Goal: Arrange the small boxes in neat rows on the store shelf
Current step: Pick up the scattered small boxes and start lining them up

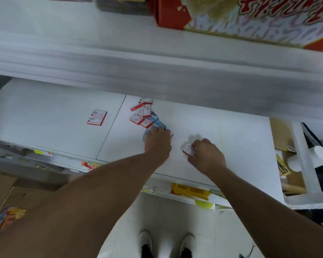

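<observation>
white tiled floor [168, 216] below, brown cardboard carton [17, 200] at left, red printed carton [250, 17] on the upper shelf.

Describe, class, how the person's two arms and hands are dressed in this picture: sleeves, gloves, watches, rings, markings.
Both forearms are bare up to the picture's edge: no sleeves show. The left hand and right hand wear no gloves. No watch, bracelet or ring is visible, though the picture is blurred. No markings can be made out.

A white store shelf [222, 123] carries a loose heap of small red-and-white and blue boxes [144, 116] and, well apart to the left, one paired red-and-white pack [96, 117].
</observation>
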`<action>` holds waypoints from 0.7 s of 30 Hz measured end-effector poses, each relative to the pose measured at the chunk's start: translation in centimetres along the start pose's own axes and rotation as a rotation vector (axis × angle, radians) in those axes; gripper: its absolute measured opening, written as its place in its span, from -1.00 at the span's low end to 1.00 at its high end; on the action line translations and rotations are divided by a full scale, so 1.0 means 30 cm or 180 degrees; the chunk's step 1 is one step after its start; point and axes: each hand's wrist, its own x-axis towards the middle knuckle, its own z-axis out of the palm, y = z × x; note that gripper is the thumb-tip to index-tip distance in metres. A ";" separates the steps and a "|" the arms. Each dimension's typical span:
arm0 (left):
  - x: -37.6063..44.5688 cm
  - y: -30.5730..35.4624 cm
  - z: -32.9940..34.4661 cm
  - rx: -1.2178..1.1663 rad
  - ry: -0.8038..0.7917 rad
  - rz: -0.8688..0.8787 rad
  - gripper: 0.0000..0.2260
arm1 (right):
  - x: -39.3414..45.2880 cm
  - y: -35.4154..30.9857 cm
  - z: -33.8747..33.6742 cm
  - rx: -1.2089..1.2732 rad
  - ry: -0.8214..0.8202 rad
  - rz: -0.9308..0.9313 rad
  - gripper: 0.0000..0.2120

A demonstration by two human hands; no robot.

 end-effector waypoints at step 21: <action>-0.075 0.121 0.039 -0.0293 0.0013 -0.0022 -0.69 | -0.110 0.066 -0.096 0.0205 -0.0085 0.0005 -0.65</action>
